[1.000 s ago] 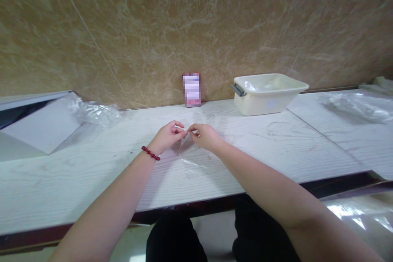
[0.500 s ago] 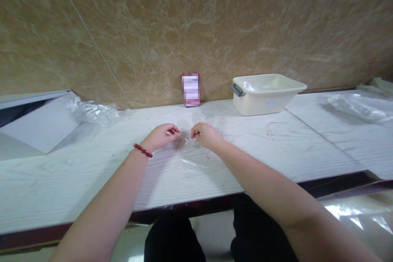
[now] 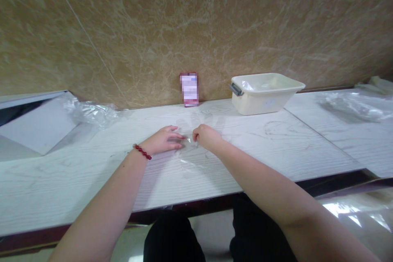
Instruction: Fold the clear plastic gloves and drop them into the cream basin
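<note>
A clear plastic bag (image 3: pixel 193 161) lies on the pale wood-grain table (image 3: pixel 101 188), hard to make out against the surface. My right hand (image 3: pixel 206 137) is closed, its fingertips pinching the bag near its far edge. To the left, my left hand (image 3: pixel 164 140) has its fingers spread, the fingertips at the bag's left edge. A red bead bracelet (image 3: pixel 142 152) circles the left wrist. Whether anything is inside the bag cannot be seen.
Against the marble-patterned wall stands a phone-like card (image 3: pixel 190 90), its face blurred. A cream plastic bin (image 3: pixel 260 102) with a grey handle is at the back right. Crumpled clear plastic lies at far right (image 3: pixel 359 104) and beside a white box (image 3: pixel 39 125) at left.
The left hand's fingers have opened from a curled pose and moved slightly right and nearer me. My right hand keeps its pinch, shifted very little.
</note>
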`<state>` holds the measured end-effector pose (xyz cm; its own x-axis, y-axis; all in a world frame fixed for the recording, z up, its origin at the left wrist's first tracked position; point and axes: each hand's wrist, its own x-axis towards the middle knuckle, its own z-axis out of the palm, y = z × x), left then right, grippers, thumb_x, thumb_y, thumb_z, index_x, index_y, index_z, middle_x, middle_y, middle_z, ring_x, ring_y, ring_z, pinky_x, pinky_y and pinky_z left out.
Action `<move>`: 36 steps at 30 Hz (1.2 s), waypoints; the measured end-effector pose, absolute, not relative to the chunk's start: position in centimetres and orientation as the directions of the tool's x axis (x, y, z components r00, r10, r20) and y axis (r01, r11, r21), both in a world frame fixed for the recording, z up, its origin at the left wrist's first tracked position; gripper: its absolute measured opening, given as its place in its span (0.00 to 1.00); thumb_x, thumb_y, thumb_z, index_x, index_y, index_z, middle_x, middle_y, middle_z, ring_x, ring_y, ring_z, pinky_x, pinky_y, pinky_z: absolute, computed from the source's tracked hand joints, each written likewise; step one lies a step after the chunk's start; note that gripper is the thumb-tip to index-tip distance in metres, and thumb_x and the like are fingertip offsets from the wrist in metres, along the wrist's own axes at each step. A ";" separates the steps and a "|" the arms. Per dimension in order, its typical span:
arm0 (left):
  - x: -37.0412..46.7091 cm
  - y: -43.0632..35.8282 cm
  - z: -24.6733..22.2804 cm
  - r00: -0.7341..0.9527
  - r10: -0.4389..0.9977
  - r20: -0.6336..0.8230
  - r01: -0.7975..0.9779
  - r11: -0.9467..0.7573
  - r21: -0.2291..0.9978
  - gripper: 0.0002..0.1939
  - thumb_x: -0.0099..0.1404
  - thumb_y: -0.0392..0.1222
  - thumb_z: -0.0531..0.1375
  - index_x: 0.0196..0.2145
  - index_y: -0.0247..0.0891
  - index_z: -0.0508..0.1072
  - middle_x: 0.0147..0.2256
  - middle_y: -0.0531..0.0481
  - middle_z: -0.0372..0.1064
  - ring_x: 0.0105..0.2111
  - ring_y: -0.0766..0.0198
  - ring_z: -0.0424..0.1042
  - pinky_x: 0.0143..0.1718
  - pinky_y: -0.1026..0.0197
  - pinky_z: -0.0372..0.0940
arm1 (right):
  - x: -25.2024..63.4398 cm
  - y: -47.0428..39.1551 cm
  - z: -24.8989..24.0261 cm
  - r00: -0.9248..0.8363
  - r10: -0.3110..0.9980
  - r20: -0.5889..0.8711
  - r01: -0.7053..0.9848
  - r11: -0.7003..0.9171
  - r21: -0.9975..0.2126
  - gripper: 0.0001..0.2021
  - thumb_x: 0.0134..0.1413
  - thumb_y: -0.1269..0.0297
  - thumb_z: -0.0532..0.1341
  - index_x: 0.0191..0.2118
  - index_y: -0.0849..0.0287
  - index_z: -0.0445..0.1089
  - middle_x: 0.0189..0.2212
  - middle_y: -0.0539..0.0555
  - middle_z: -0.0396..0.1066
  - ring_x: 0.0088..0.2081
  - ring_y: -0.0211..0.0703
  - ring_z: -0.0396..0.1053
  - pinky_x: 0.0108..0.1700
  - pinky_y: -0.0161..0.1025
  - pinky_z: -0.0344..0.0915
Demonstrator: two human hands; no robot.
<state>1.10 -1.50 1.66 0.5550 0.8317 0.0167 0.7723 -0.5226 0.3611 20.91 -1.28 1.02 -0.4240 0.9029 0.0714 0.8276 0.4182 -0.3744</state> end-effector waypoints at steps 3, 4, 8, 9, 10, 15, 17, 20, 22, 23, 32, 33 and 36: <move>1.2 -1.7 1.6 0.566 0.824 -0.002 0.778 -0.534 0.330 0.21 0.50 0.54 0.56 0.42 0.47 0.69 0.53 0.48 0.53 0.53 0.56 0.50 0.53 0.55 0.43 | 20.9 -1.2 0.9 -0.409 0.908 0.089 0.834 0.412 -0.368 0.11 0.42 0.76 0.52 0.25 0.57 0.71 0.29 0.52 0.67 0.29 0.36 0.64 0.31 0.31 0.56; 1.3 -1.7 1.6 0.563 0.826 -0.007 0.784 -0.531 0.321 0.21 0.51 0.55 0.56 0.43 0.48 0.68 0.53 0.48 0.52 0.54 0.55 0.48 0.53 0.54 0.42 | 20.9 -1.1 1.0 -0.407 0.909 0.090 0.834 0.410 -0.371 0.11 0.42 0.75 0.52 0.24 0.57 0.71 0.28 0.52 0.68 0.29 0.36 0.64 0.31 0.31 0.56; 1.4 -1.8 1.6 0.543 0.840 -0.022 0.806 -0.513 0.295 0.24 0.52 0.56 0.54 0.46 0.48 0.66 0.55 0.47 0.50 0.55 0.54 0.46 0.53 0.54 0.41 | 20.7 -1.1 1.4 -0.404 0.911 0.080 0.812 0.398 -0.427 0.12 0.44 0.74 0.50 0.24 0.58 0.70 0.25 0.52 0.69 0.28 0.36 0.64 0.30 0.30 0.56; 1.4 -1.8 1.5 0.541 0.841 -0.023 0.808 -0.512 0.291 0.24 0.52 0.56 0.53 0.46 0.47 0.65 0.55 0.46 0.50 0.55 0.54 0.46 0.53 0.54 0.41 | 20.6 -1.2 1.5 -0.397 0.914 0.079 0.806 0.389 -0.447 0.12 0.45 0.73 0.49 0.25 0.58 0.70 0.25 0.51 0.69 0.28 0.36 0.64 0.30 0.30 0.56; 1.4 -1.8 1.5 0.540 0.841 -0.023 0.809 -0.512 0.288 0.25 0.52 0.56 0.53 0.47 0.47 0.65 0.54 0.46 0.50 0.55 0.54 0.47 0.53 0.54 0.41 | 20.5 -1.3 1.6 -0.387 0.918 0.083 0.800 0.379 -0.465 0.12 0.46 0.72 0.48 0.25 0.58 0.69 0.25 0.51 0.69 0.28 0.36 0.64 0.29 0.30 0.56; 1.6 -1.8 1.2 0.544 0.839 -0.022 0.812 -0.519 0.267 0.27 0.51 0.58 0.53 0.47 0.46 0.64 0.54 0.45 0.50 0.54 0.53 0.47 0.53 0.55 0.41 | 20.2 -1.4 1.4 -0.280 0.954 0.110 0.766 0.291 -0.573 0.08 0.47 0.64 0.51 0.30 0.58 0.67 0.28 0.51 0.69 0.30 0.35 0.65 0.30 0.30 0.56; 1.8 -1.8 1.1 0.538 0.843 -0.015 0.816 -0.516 0.262 0.27 0.51 0.58 0.52 0.48 0.46 0.64 0.54 0.44 0.50 0.54 0.52 0.47 0.52 0.54 0.42 | 20.2 -1.3 1.1 -0.256 0.963 0.085 0.734 0.251 -0.631 0.09 0.44 0.60 0.56 0.32 0.57 0.65 0.28 0.50 0.69 0.29 0.34 0.64 0.30 0.30 0.57; 2.0 -1.8 1.1 0.546 0.838 -0.005 0.816 -0.530 0.230 0.29 0.52 0.60 0.51 0.49 0.45 0.62 0.54 0.44 0.51 0.54 0.53 0.48 0.52 0.54 0.44 | 20.4 -1.0 0.7 -0.260 0.963 0.072 0.697 0.239 -0.676 0.13 0.38 0.64 0.60 0.35 0.57 0.64 0.29 0.49 0.67 0.28 0.33 0.64 0.28 0.29 0.57; 2.0 -1.8 1.1 0.555 0.832 -0.005 0.816 -0.544 0.196 0.30 0.52 0.61 0.50 0.49 0.45 0.62 0.53 0.44 0.52 0.53 0.54 0.49 0.51 0.55 0.45 | 20.6 -0.9 0.6 -0.276 0.957 0.083 0.693 0.259 -0.673 0.14 0.36 0.70 0.59 0.35 0.57 0.64 0.29 0.48 0.67 0.28 0.32 0.63 0.28 0.29 0.56; 2.1 -1.8 1.1 0.556 0.831 -0.006 0.818 -0.546 0.180 0.30 0.52 0.61 0.49 0.49 0.44 0.61 0.53 0.44 0.53 0.53 0.54 0.49 0.51 0.55 0.46 | 20.6 -0.9 0.7 -0.286 0.954 0.091 0.696 0.272 -0.665 0.14 0.36 0.72 0.58 0.35 0.57 0.64 0.29 0.48 0.66 0.27 0.32 0.63 0.28 0.28 0.56; 2.2 -1.8 0.7 0.533 0.846 -0.001 0.840 -0.528 0.124 0.32 0.51 0.64 0.47 0.50 0.45 0.60 0.53 0.44 0.51 0.52 0.54 0.51 0.50 0.54 0.47 | 20.4 -1.3 0.9 -0.239 0.965 0.111 0.766 0.257 -0.589 0.15 0.40 0.61 0.58 0.37 0.59 0.62 0.29 0.51 0.65 0.29 0.35 0.62 0.30 0.31 0.57; 2.3 -1.8 0.7 0.533 0.846 0.000 0.840 -0.529 0.125 0.32 0.51 0.64 0.47 0.50 0.45 0.60 0.53 0.44 0.52 0.52 0.54 0.51 0.50 0.54 0.47 | 20.5 -1.2 0.8 -0.259 0.959 0.114 0.769 0.276 -0.577 0.15 0.39 0.64 0.59 0.38 0.59 0.62 0.29 0.51 0.65 0.29 0.34 0.62 0.30 0.30 0.57; 2.3 -1.8 0.9 0.540 0.841 0.003 0.833 -0.536 0.138 0.32 0.51 0.64 0.47 0.49 0.45 0.61 0.52 0.44 0.52 0.52 0.54 0.51 0.51 0.54 0.47 | 20.8 -0.9 0.4 -0.308 0.944 0.122 0.786 0.324 -0.526 0.14 0.38 0.73 0.57 0.36 0.58 0.63 0.30 0.51 0.65 0.29 0.33 0.62 0.31 0.29 0.56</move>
<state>2.29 -1.82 0.93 0.5403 0.8414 0.0032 0.8331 -0.5355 0.1381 20.80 -0.95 0.42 -0.3076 0.9437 0.1221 0.7860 0.3243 -0.5264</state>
